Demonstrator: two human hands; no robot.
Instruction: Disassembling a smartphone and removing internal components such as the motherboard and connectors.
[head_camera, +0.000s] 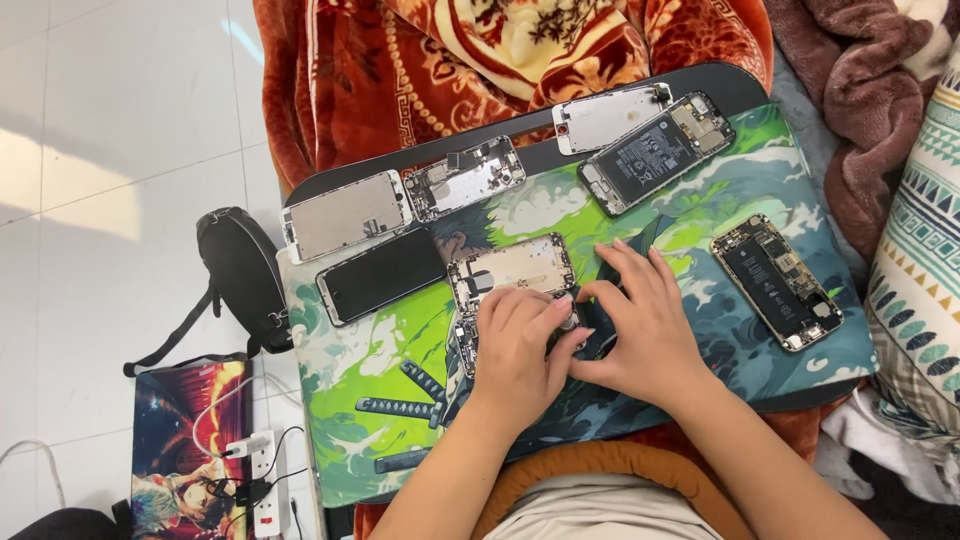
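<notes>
**Both hands bent over an opened phone at the middle of the mat**

Opened phone (512, 272) lying flat at the centre of the green and blue picture mat (400, 350), pale metal inside showing, lower end hidden under the hands. Left hand (518, 352) curled over that lower end, fingers drawn together round a small grey tool (567, 322), thumb and forefinger pinched on it. Right hand (640, 325) just beside, touching the left, fingers spread and pressed down on the mat and phone edge; clamped on nothing that can be seen.

Around it on the tabletop (600, 85), six more phone pieces, counted:
- black screen (381, 275) just left of the opened phone, face up;
- silver plate (346, 215) above it, at the mat's far left corner;
- bare phone frame (464, 178) beside that plate;
- white-backed panel (610, 115) at the far edge;
- large opened phone with a black battery (655, 152), tilted, just below that panel;
- another opened phone with a black battery (776, 282), well apart to the right.

Off the tabletop: black bag (240, 275) on the white floor at left, white power strip (262, 470) with cables below it, red patterned blanket (450, 60) beyond.
</notes>
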